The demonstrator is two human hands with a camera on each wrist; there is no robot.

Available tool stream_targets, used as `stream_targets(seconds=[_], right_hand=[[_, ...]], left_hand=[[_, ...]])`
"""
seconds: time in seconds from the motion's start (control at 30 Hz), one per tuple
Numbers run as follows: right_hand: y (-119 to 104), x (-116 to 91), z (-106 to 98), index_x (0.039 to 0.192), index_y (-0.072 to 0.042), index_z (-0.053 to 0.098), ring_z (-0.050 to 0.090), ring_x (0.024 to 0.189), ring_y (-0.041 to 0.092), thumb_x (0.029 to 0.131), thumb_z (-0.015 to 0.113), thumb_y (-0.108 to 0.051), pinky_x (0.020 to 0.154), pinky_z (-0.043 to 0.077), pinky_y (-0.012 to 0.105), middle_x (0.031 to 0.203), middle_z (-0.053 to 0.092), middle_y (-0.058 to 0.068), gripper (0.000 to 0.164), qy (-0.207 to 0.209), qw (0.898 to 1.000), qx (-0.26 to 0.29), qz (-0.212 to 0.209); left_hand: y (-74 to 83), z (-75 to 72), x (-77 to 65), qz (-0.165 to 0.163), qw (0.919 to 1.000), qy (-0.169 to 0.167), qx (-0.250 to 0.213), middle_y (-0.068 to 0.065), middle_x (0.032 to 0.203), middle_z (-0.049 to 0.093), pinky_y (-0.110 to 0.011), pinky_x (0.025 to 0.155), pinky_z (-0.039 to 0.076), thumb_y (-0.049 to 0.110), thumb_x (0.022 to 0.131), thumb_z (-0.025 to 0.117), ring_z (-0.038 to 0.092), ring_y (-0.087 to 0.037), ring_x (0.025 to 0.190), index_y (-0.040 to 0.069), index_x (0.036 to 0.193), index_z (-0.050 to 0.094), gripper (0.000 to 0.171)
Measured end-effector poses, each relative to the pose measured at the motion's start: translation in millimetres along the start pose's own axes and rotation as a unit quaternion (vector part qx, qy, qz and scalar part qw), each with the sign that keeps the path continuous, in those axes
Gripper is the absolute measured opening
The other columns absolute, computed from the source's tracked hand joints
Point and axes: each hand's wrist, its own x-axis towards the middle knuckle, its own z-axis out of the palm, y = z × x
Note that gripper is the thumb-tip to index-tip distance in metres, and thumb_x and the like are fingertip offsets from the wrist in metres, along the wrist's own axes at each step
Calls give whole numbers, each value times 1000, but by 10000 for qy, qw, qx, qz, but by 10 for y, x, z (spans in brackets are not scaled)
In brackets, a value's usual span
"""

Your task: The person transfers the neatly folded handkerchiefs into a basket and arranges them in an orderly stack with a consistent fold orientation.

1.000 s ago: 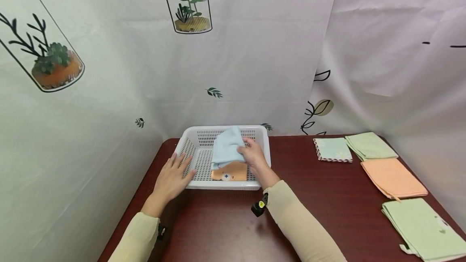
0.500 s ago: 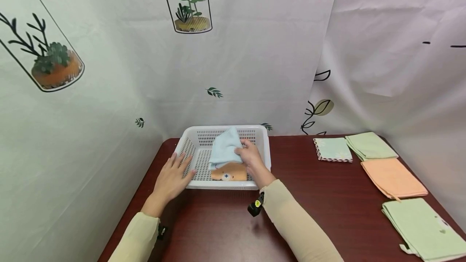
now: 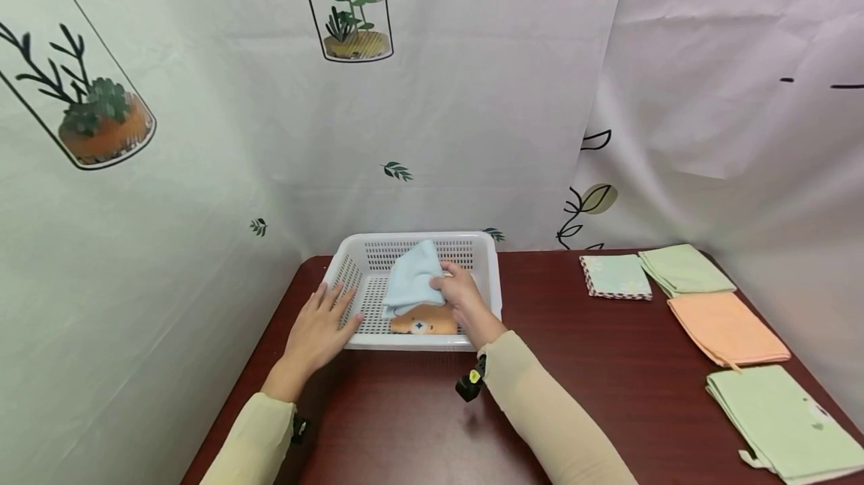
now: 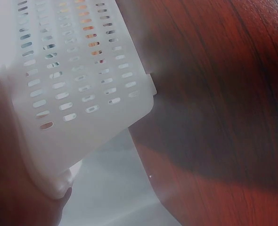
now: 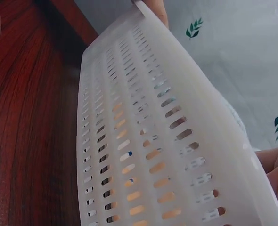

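Observation:
A white perforated plastic basket [image 3: 405, 342] stands at the table's far edge. My right hand [image 3: 466, 297] reaches into it and pinches the right side of a folded light blue towel [image 3: 412, 275] between thumb and fingers. Under and in front of that towel, an orange towel [image 3: 425, 320] with a bear-like face lies on the basket floor. My left hand [image 3: 322, 327] rests with spread fingers on the basket's left rim. The basket wall [image 4: 82, 94] fills much of the left wrist view. In the right wrist view, the basket's front wall [image 5: 139, 141] hides most of the towels.
On the table's right side lie a folded pale towel with a checked edge [image 3: 616, 276], a green towel [image 3: 687, 269], an orange towel [image 3: 729, 327] and a larger green towel [image 3: 786, 421]. A printed curtain [image 3: 439, 133] hangs right behind the table [image 3: 418, 417].
My right hand has moved slightly left with the light blue towel, which sits a little lower and further left over the orange one. My left hand has stayed on the rim.

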Motion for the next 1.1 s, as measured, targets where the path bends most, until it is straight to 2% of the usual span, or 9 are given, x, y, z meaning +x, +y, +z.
stream_targets(seconds=[0.27, 0.47, 0.7, 0.77, 0.97, 1.1], right_hand=[[28, 10, 29, 144, 1, 52, 63, 109, 34, 92, 58, 8, 83, 59, 38, 137, 55, 25, 52, -125, 9997, -132, 163], [36, -23, 36, 148, 2, 45, 59, 121, 41, 92, 56, 10, 97, 55, 49, 140, 53, 27, 57, -231, 9986, -201, 443], [15, -41, -19, 145, 7, 45, 63, 116, 42, 91, 56, 9, 92, 57, 49, 132, 57, 29, 55, -284, 9945, -838, 568], [9, -48, -35, 144, 8, 46, 64, 114, 41, 92, 57, 6, 91, 58, 48, 131, 58, 29, 53, -300, 9926, -1029, 563], [-30, -105, -75, 140, 7, 49, 58, 123, 38, 94, 60, -6, 100, 52, 47, 138, 54, 26, 49, -27, 9871, -1554, 385], [-72, -119, -115, 135, 1, 54, 58, 115, 34, 94, 61, -11, 94, 52, 44, 136, 55, 23, 44, 253, 9835, -1785, 121]], left_hand=[[3, -19, -13, -15, 10000, -17, -52, -20, 160, 37, -60, 122, 19, 48, 100, 52, 20, -46, 151, 9, 152, 46, 65], [14, -19, -25, -41, 9999, -10, -108, -19, 161, 36, -60, 122, 18, 48, 101, 52, 19, -45, 152, 9, 153, 46, 65], [9, -13, -42, -24, 9999, 6, -115, -20, 160, 36, -61, 122, 18, 47, 101, 52, 19, -46, 152, 9, 153, 46, 65], [7, -14, -48, -15, 9999, 8, -100, -20, 160, 37, -61, 121, 18, 47, 101, 52, 20, -46, 151, 8, 153, 46, 65], [-2, -13, -48, 11, 9999, 50, -108, -21, 159, 38, -62, 121, 19, 47, 101, 52, 20, -46, 151, 8, 152, 47, 65], [-6, -12, -38, 51, 9999, 82, -117, -21, 159, 38, -61, 121, 19, 47, 101, 52, 21, -47, 151, 8, 152, 47, 65]])
